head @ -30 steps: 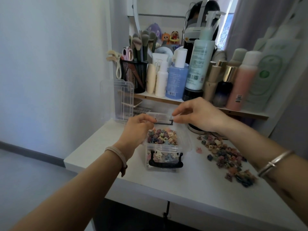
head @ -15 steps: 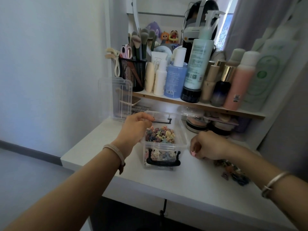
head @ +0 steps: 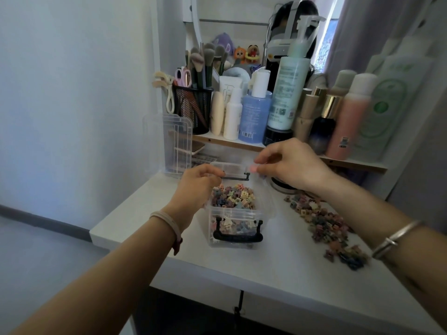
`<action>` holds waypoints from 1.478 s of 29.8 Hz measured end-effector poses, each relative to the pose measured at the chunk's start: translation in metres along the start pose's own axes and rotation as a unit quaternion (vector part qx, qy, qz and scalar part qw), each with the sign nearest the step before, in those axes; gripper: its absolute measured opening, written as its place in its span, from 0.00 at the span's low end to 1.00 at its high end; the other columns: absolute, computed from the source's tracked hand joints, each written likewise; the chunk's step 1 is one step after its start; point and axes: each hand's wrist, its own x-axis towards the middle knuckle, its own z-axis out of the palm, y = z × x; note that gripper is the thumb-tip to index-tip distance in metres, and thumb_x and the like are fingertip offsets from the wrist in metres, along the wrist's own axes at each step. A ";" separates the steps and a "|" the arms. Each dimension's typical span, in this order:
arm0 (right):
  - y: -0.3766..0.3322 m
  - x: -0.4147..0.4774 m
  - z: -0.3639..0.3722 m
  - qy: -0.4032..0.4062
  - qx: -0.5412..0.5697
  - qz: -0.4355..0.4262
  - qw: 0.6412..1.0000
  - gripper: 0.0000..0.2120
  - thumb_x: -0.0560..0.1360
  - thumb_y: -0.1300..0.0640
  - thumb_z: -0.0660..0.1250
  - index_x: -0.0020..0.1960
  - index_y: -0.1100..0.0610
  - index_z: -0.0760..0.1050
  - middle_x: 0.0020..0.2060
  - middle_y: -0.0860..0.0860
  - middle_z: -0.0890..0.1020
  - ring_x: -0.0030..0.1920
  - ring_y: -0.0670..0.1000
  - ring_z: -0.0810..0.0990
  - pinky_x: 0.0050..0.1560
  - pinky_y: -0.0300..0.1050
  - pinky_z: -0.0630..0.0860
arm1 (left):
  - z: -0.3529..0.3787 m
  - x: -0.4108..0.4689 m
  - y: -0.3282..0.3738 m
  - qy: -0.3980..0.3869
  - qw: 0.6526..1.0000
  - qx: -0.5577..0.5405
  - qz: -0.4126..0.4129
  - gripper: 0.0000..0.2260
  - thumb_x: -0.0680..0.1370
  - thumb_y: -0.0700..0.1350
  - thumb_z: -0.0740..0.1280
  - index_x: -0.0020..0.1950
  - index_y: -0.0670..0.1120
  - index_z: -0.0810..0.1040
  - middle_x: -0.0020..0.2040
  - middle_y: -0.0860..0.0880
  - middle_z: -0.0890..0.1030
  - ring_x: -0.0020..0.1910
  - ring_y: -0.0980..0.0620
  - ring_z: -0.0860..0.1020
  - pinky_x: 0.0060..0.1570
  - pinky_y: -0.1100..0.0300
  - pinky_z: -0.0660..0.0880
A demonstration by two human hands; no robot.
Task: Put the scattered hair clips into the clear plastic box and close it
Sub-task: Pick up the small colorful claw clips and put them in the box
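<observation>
Clear plastic box sits mid-desk, half full; I see the left hand curled on its rim, the right hand pinching something unclear above it. Scattered hair clips lie right; I judge a sweeping forearm could knock them off. Bottles crowd behind.

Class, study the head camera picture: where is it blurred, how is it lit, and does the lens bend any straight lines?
Head view: the right hand is smeared by motion at its fingertips, and the bottles at far right are soft; the clear plastic box and the left hand are sharper. Light is dim and bluish, brightest at the window behind. The wide lens bows the table edge and wall lines.
</observation>
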 end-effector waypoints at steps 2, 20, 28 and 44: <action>0.005 0.005 0.002 0.000 -0.029 0.015 0.999 0.10 0.73 0.61 0.68 0.53 0.56 0.79 0.45 0.49 0.80 0.47 0.45 0.77 0.50 0.36 0.71 | 0.000 0.000 0.000 -0.004 1.000 -0.009 -0.003 0.11 0.77 0.35 0.60 0.38 0.47 0.74 0.39 0.49 0.76 0.24 0.57 0.73 0.18 0.70 0.68; 0.087 0.000 0.033 -0.173 -0.256 0.101 0.946 0.18 0.74 0.64 0.57 0.62 0.56 0.73 0.60 0.56 0.77 0.60 0.57 0.75 0.57 0.47 0.73 | 0.005 0.001 0.005 -0.009 1.000 -0.004 -0.007 0.11 0.77 0.34 0.60 0.38 0.46 0.74 0.39 0.48 0.75 0.28 0.56 0.69 0.18 0.73 0.67; 0.079 -0.002 0.023 -0.129 -0.200 0.092 0.967 0.11 0.72 0.65 0.65 0.51 0.57 0.81 0.52 0.53 0.83 0.51 0.51 0.80 0.49 0.38 0.73 | 0.005 0.002 0.005 -0.012 1.000 -0.002 -0.003 0.11 0.77 0.34 0.60 0.39 0.45 0.74 0.38 0.49 0.74 0.28 0.56 0.69 0.18 0.73 0.67; 0.091 -0.002 0.009 -0.097 -0.224 0.121 0.962 0.12 0.76 0.61 0.61 0.56 0.56 0.78 0.58 0.56 0.79 0.58 0.55 0.76 0.52 0.40 0.69 | 0.007 0.000 0.007 -0.011 1.000 -0.004 -0.008 0.11 0.77 0.34 0.59 0.39 0.46 0.74 0.38 0.50 0.75 0.29 0.56 0.69 0.18 0.74 0.67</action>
